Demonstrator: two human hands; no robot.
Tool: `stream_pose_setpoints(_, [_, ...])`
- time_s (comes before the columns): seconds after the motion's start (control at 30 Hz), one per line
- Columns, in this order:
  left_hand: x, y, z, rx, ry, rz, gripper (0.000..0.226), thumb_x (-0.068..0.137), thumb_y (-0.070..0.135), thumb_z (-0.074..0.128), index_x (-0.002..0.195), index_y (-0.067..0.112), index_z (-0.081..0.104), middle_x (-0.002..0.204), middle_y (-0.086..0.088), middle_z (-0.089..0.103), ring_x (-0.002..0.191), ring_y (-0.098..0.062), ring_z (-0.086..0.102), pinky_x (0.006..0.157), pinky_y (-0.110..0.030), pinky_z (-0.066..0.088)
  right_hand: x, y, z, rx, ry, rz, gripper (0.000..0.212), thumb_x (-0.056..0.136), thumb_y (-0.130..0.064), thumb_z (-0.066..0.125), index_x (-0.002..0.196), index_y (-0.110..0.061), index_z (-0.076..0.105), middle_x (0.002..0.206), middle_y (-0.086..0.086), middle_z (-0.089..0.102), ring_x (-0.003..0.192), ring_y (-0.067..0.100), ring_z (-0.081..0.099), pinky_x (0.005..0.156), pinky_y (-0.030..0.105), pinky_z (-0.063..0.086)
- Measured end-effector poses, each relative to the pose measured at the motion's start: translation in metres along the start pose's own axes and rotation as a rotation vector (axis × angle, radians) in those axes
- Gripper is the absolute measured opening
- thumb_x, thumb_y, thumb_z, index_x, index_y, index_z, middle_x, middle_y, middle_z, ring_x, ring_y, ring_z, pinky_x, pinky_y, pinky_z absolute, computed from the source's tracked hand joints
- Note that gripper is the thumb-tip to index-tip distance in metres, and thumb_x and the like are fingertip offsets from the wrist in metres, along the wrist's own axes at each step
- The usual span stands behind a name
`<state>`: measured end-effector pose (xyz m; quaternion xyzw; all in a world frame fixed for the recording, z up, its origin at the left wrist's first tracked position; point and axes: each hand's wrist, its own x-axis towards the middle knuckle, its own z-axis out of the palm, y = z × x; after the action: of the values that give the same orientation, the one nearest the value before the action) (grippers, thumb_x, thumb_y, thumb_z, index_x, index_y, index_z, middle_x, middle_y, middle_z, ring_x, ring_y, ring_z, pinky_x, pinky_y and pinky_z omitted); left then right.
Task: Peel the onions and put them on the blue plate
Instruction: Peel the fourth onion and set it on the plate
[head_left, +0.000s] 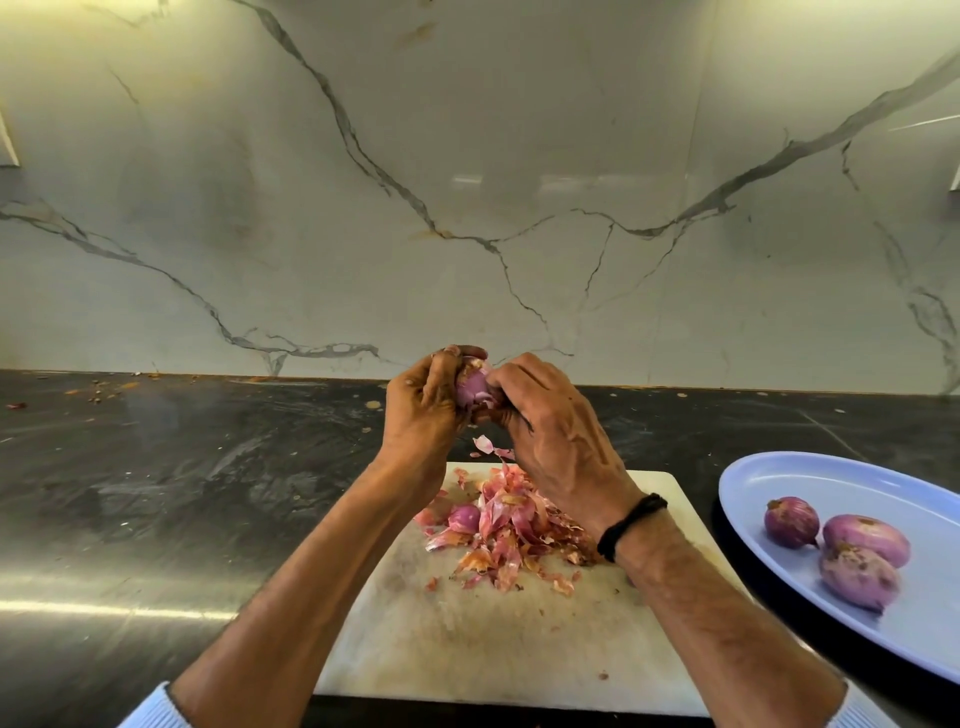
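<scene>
1. I am watching through the head camera; both hands are raised above the far edge of the white cutting board (467, 639); the left hand (423, 410) is curled round an onion (474, 387) and cradles it, while the right hand (550, 431) pinches at its skin with bent fingers; I judge the left is there to steady and the right to strip.
2. The onion is held over the board rather than the dark countertop (156, 467), I think so that the waste lands in one place; a loose flake (485, 444) hangs just under the hands, and a pile of skins (514, 525) lies on the board below.
3. A second onion (464, 517) sits on the board at the left edge of that pile, touching the skins; whether it is fully peeled I cannot tell.
4. The blue plate (810, 483) lies just beside the board on the right, partly cut off by the frame edge; keeping it apart from the pile keeps finished pieces clean, by my reading.
5. The plate holds three onions: one purple onion (791, 521) nearest the board, a long pale onion (866, 539) next to it, and a rough-ended onion (860, 577) in front, which touches the long pale one; all three look peeled, so I judge the task is past halfway.
</scene>
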<state>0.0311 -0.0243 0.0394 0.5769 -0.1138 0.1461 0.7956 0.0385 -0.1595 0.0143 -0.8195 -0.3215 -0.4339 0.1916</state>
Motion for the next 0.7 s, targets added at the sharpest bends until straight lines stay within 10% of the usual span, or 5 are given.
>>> stream_pose_setpoints(0.7, [0.012, 0.001, -0.007, -0.372, 0.203, -0.45, 0.037, 0.108, 0.036, 0.036, 0.107, 0.004, 0.054, 0.079, -0.016, 0.057, 0.048, -0.012, 0.042, 0.044, -0.023, 0.037, 0.002, -0.009, -0.007, 0.192, 0.304, 0.188, 0.013, 0.088, 0.006, 0.063, 0.09, -0.006, 0.058, 0.084, 0.004, 0.059, 0.074, 0.016, 0.058, 0.066, 0.022, 0.05])
